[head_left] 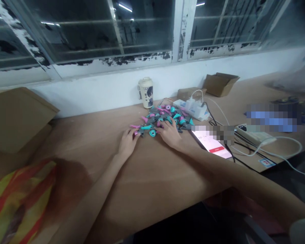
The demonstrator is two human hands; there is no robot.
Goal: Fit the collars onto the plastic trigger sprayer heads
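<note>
A heap of small plastic pieces (156, 117) in pink, teal and grey lies on the wooden table; their exact kind is too small to tell. At its near left edge my left hand (127, 141) is closed, thumb and fingers on a pink-and-grey piece (137, 133). My right hand (169, 134) reaches into the front of the heap, its fingers bent around a pink piece (159, 124), partly hidden by them. Between the two hands sits a round teal piece (153, 133).
A printed cup (147, 93) stands behind the heap by the wall. Right of it are a power strip (193, 109), a lit phone (213, 144), cables and a white power bank (254, 135). Cardboard boxes (221, 84) stand at the back; a red-and-yellow bag (22, 200) lies left.
</note>
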